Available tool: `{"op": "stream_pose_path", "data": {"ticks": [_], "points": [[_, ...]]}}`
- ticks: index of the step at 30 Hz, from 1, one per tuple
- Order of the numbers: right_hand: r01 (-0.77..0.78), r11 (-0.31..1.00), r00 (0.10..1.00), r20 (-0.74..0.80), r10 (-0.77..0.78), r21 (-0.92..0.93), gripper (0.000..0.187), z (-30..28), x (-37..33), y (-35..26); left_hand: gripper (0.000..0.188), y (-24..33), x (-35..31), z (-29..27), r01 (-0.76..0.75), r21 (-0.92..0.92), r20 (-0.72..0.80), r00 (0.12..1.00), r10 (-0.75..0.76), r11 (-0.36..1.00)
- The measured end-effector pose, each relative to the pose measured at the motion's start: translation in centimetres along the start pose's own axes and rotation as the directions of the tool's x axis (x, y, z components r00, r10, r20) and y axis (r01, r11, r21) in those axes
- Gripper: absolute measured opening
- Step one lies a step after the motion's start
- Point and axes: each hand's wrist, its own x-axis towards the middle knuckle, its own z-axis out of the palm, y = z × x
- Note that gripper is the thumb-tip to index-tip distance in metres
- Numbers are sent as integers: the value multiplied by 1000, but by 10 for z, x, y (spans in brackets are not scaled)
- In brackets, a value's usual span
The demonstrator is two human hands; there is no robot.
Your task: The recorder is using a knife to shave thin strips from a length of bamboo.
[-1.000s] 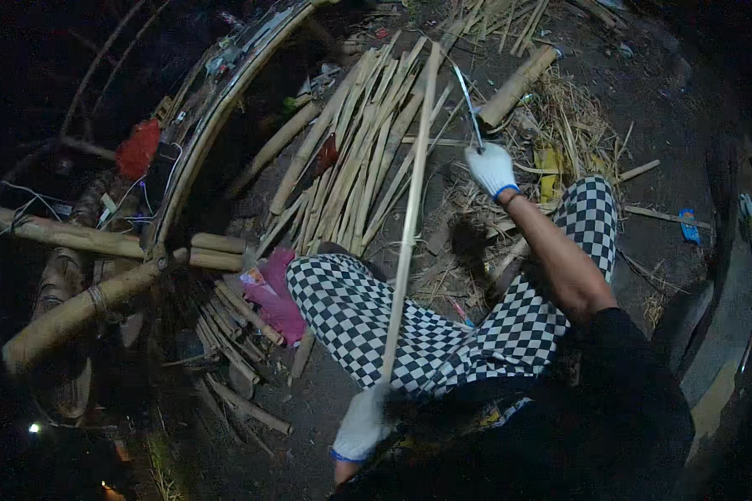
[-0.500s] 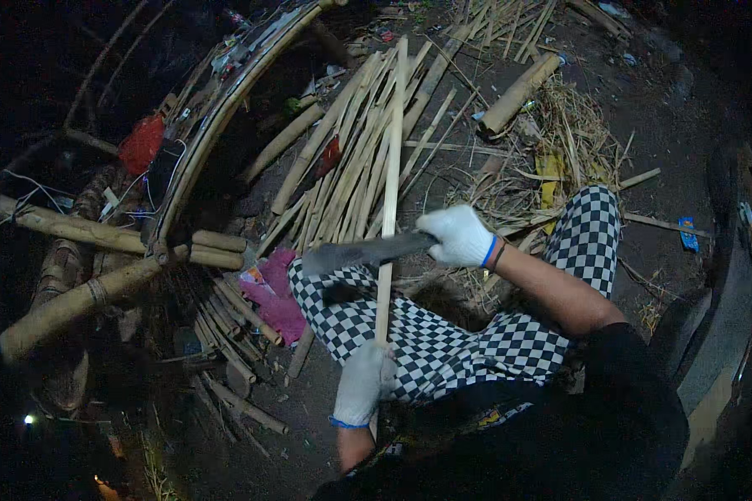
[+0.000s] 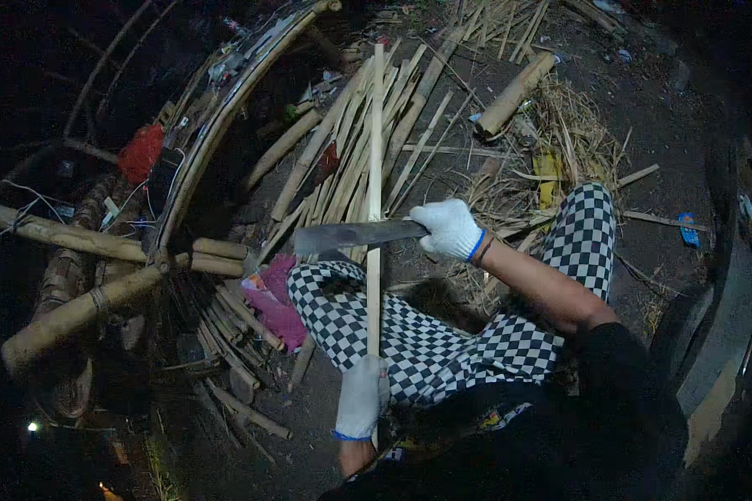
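A long pale bamboo strip (image 3: 374,179) stands lengthwise in front of me, its lower part over my checkered trouser leg. My left hand (image 3: 362,396), in a white knit glove with a blue cuff, is closed round its near end. In my right hand (image 3: 451,229), gloved the same way, is the grip of a machete, fingers wrapped round the handle, which the glove hides. The machete's broad grey blade (image 3: 334,237) points left and lies across the strip, over its middle. Whether the edge bites into the strip I cannot tell.
Beyond the strip lies a pile of split bamboo strips (image 3: 342,154). A thick bamboo pole (image 3: 516,93) and dry shavings (image 3: 572,125) are at the far right. Left stands a bamboo frame (image 3: 83,238); pink cloth (image 3: 277,307) lies by my left knee, cut bamboo pieces (image 3: 242,316) beside it.
The machete has moved up along the strip, away from me, and its blade is now sharp rather than blurred. The strip's far end has swung left; my left hand sits slightly lower.
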Motion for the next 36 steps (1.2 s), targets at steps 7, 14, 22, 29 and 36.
{"op": "stream_pose_path", "data": {"ticks": [7,14,22,29,36], "points": [[264,959,962,-94,-255,99,30,-10,-7,-13,22,-2,-2,-4,-27,-126,53,998,34,992],[-216,962,946,-210,249,168,21,-12,7,39,14,-22,-9,0,-380,70,142,919,368,922],[-6,992,999,-48,12,124,20,-12,5,8,16,-12,-2,-4,-247,59,52,968,244,967],[-164,983,975,-136,174,80,16,-6,-1,3,23,-15,8,-1,104,-121,116,989,-90,987],[-307,950,945,-104,311,48,20,-17,10,39,9,-19,-14,-2,-337,216,230,930,287,917]]}}
